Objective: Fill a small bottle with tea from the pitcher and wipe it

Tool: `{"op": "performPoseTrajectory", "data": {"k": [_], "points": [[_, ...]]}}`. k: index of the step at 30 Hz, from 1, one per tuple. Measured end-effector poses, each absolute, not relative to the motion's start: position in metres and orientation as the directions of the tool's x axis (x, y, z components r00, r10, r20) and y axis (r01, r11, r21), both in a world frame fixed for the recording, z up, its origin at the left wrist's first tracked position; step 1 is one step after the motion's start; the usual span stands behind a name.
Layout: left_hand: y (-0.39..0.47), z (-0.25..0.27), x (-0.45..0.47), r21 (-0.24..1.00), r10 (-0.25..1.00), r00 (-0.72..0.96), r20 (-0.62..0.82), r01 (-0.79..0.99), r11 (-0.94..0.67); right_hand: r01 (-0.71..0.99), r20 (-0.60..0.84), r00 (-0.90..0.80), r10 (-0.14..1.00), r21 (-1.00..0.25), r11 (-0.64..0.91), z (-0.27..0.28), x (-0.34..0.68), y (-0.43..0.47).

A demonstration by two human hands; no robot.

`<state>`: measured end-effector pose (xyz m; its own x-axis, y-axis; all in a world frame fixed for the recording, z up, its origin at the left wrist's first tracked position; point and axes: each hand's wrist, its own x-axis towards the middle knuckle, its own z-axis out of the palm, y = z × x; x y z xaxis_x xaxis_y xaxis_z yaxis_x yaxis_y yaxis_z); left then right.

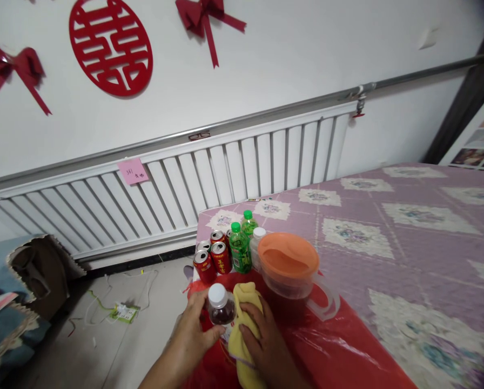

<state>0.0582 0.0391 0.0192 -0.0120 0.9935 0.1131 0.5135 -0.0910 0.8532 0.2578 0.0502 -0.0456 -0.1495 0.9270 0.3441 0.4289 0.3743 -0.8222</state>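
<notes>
A clear bottle with a white cap and dark contents [221,310] stands before me on a red plastic sheet [339,351]. Wrapped around its left side is my left hand [195,327], thumb at the front. My right hand [258,329] grips a folded yellow cloth [242,343] against the bottle's right side. Just beyond are several red drink cans [221,257], two green bottles with green caps [239,251], and a clear bottle with a white lid [256,248]. To the right sits a clear plastic pitcher with an orange lid [288,256].
A purple patterned cloth [355,210] covers the surface. Behind it, a white radiator [242,167] bears a pink note [132,171]. On the floor at left lie a power strip [124,312] and loose cables. A blue-covered piece of furniture [7,324] stands far left.
</notes>
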Motion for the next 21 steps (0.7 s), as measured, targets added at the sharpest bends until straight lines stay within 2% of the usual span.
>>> {"op": "performPoseTrajectory", "data": {"k": [3, 8, 14, 19, 21], "points": [[0.038, 0.029, 0.052, 0.878, 0.996, -0.019, 0.090, 0.474, -0.070, 0.415, 0.337, -0.149, 0.930, -0.832, 0.368, -0.044, 0.257, 0.050], [0.040, 0.062, 0.047, 0.905, 0.985, 0.044, 0.167, 0.389, -0.171, 0.365, 0.345, -0.096, 0.934, -0.861, 0.355, -0.039, 0.258, 0.050], [0.045, 0.080, 0.059, 0.792, 0.955, 0.209, 0.211, 0.536, -0.292, 0.230, 0.340, 0.031, 0.940, -0.917, 0.325, -0.031, 0.260, 0.051], [0.046, 0.075, 0.066, 0.788, 0.965, 0.217, 0.149, 0.563, -0.249, 0.041, 0.111, 0.137, 0.984, -0.993, 0.106, -0.020, 0.263, 0.050], [0.046, 0.072, 0.068, 0.802, 0.971, 0.182, 0.155, 0.551, -0.232, 0.021, 0.083, 0.146, 0.986, -0.996, 0.081, -0.019, 0.261, 0.047]]}}
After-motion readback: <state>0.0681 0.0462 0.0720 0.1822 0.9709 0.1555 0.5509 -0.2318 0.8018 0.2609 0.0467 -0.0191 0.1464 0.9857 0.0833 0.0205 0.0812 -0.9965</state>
